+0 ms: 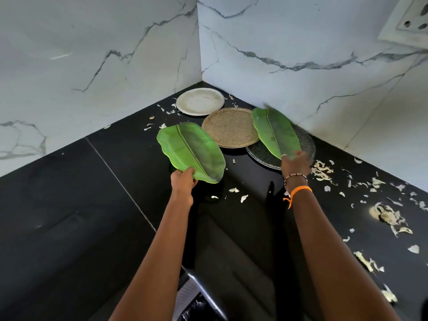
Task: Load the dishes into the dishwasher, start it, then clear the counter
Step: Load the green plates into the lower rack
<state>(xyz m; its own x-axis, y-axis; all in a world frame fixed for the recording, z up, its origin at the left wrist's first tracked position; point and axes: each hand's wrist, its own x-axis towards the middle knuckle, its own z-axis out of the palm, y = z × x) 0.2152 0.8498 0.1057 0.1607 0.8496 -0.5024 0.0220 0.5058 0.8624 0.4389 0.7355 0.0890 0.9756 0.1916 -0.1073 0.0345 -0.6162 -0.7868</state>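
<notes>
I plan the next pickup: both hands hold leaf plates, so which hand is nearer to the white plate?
Left. The left hand is on the white plate's side; the right hand is farther.

My right hand [295, 162] and the far tip of the leaf-shaped plate [275, 133] it grips are motion-blurred. That plate covers much of the dark round plate [308, 144] beneath it. The wall socket [412, 22], above and right of the dark plate, is cut by the frame edge.
</notes>
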